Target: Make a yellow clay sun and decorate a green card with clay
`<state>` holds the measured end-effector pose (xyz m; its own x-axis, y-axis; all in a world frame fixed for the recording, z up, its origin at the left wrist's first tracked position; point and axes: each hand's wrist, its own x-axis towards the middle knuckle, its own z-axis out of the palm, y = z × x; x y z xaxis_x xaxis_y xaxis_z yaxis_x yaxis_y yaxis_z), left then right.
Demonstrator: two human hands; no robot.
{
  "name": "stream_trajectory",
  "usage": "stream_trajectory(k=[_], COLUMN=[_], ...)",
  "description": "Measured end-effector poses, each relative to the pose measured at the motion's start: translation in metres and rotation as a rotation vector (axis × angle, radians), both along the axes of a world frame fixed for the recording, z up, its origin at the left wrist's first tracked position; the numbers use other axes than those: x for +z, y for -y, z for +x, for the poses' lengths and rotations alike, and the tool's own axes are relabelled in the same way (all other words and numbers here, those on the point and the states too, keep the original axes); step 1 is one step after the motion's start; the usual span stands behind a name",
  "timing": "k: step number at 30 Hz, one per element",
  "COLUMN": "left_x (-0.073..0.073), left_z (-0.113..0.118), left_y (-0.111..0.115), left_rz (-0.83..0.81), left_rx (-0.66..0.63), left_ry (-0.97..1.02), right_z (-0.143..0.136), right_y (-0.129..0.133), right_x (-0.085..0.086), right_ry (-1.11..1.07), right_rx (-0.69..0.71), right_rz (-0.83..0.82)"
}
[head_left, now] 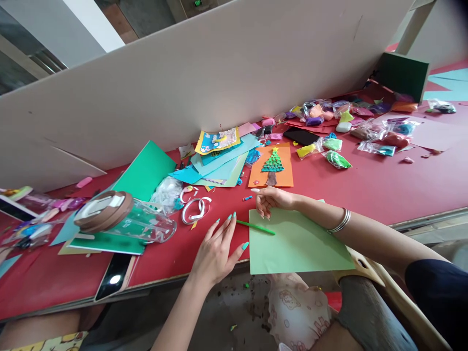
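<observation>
Facing a red counter (321,180) running slantwise up toward the right, backed along its far side by a tall pale partition (237,73). Looking past the partition's top edge, at the upper left, into a grey part of the room. Seeing a dark green board (402,78) standing near the far right end, and clear packets (380,134) of coloured material scattering over the counter near a dark phone (303,135). Finding an orange card (256,165) lying flat near the middle, bearing a tree in greens and brown, just right of a loose pile of blue and green papers (226,163). Spotting white coils (193,210) lying farther left, beside a clear cup (124,222) with a brown lid, tipping over on its side in view.

Laying a pale green sheet (303,253) across the counter's front edge, overhanging it above a printed lap (300,307). Showing a thin green roll (259,227) lying partly on the sheet, sticking out past its left edge.

Holding the left hand (217,251) palm down, stretching the fingers nearly straight and parting the thumb widely, gripping nothing; bringing the fingertips to the roll's left end, without being able to tell whether touching. Holding the right hand (272,201) above the sheet's upper left corner, curling the fingers loosely, half open, gripping nothing visible, and wearing silvery bangles (341,222) on the forearm.
</observation>
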<state>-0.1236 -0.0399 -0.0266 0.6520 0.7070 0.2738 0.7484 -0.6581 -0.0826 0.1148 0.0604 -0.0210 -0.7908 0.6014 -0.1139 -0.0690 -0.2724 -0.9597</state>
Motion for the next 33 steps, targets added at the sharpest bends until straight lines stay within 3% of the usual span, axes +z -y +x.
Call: stream_trajectory(k=[8, 15, 20, 25, 29, 33], left_x=[-0.009, 0.001, -0.005, -0.012, -0.009, -0.004], left_z=[0.007, -0.010, -0.010, 0.004, 0.012, 0.005], left_y=[-0.021, -0.002, 0.009, -0.002, -0.012, -0.008], left_rz=[-0.081, 0.012, -0.016, -0.053, -0.041, 0.007], left_rx=[0.034, 0.003, -0.011, -0.008, -0.018, -0.085], left_ry=[-0.037, 0.077, 0.072, -0.007, -0.058, -0.041], right_z=[0.000, 0.000, 0.000, 0.000, 0.000, 0.000], right_y=[0.000, -0.001, -0.001, 0.000, -0.001, -0.001], right_x=[0.001, -0.001, -0.002, 0.000, 0.000, -0.001], right_ry=[0.009, 0.004, -0.002, -0.004, -0.005, 0.000], right_rx=[0.000, -0.001, 0.002, 0.009, 0.000, -0.013], right_rz=[0.001, 0.005, 0.013, 0.029, 0.014, 0.006])
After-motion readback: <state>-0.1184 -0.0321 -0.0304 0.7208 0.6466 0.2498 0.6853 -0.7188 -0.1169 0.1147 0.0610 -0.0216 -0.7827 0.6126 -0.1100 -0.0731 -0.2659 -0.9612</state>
